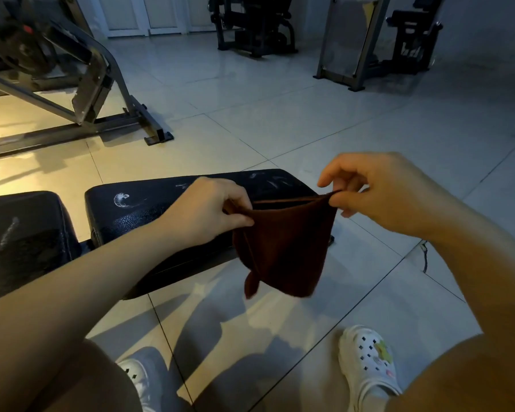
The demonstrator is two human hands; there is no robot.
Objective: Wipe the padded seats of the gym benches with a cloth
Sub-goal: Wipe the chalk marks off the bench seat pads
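Two hands raised over the floor, a brown cloth (283,248) stretched between them by its upper edge. Left hand (208,211) pinched the cloth's left top corner between thumb and curled fingers, knuckles toward the camera. Right hand (378,191) pinched the right top corner between thumb and forefinger, remaining fingers loosely bent. Hung slack below both hands, upper hem drawn nearly level from one pinch to the other, lower part tapering to a folded tip at bottom left. Held clear of the nearer padded seat (149,209), overlapping that seat's right end in view but not seen to touch it. Showed pale smears on its black surface, one curled mark near the left end and streaks toward the far right. Lay just left of it, across a narrow gap, a second black seat pad (21,233), likewise streaked. Stood on the tiled floor (280,120) below, white clogs (366,364); farther off, a grey machine frame (101,108) at left and dark gym machines (250,25) along the far wall
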